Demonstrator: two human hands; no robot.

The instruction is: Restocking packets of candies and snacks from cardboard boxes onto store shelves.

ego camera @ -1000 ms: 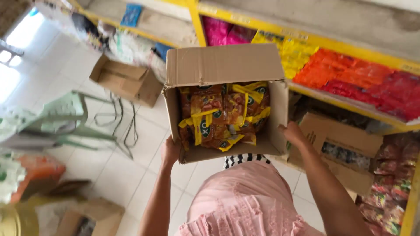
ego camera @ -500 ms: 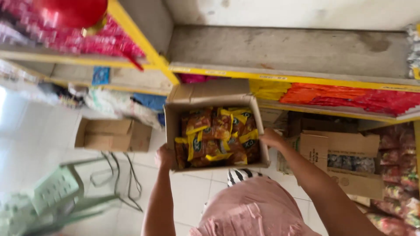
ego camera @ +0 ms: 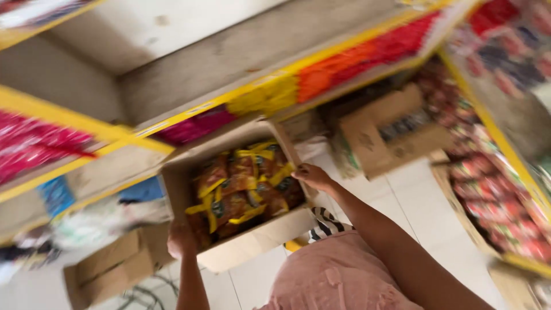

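Cardboard box (ego camera: 252,244), open at the top and packed with orange-and-yellow snack packets (ego camera: 241,186), is held up between both hands in front of the person's chest. Right hand (ego camera: 311,175) curls its fingers over the box's right rim, thumb and fingertips closed on the cardboard edge right beside the nearest packets. Left hand (ego camera: 182,240) is pressed against the box's lower left corner from below and outside; the picture is blurred there, so how far its fingers wrap around cannot be told, though the palm clearly bears on the cardboard. Both bare forearms run down from the hands toward the person's pink garment (ego camera: 338,275), which fills the frame just under the box.

Just beyond the box's far rim runs a yellow-edged shelf (ego camera: 229,106), lined with pink, yellow, orange and red packets (ego camera: 338,72) along its front. Right of the right hand, on the pale tiled floor (ego camera: 413,195), sits a second open carton (ego camera: 390,132), and further right a low rack of red packets (ego camera: 493,201). Left of the left hand and lower, an empty brown box (ego camera: 109,267) lies on the floor, with a blue item (ego camera: 57,195) on a shelf above it.
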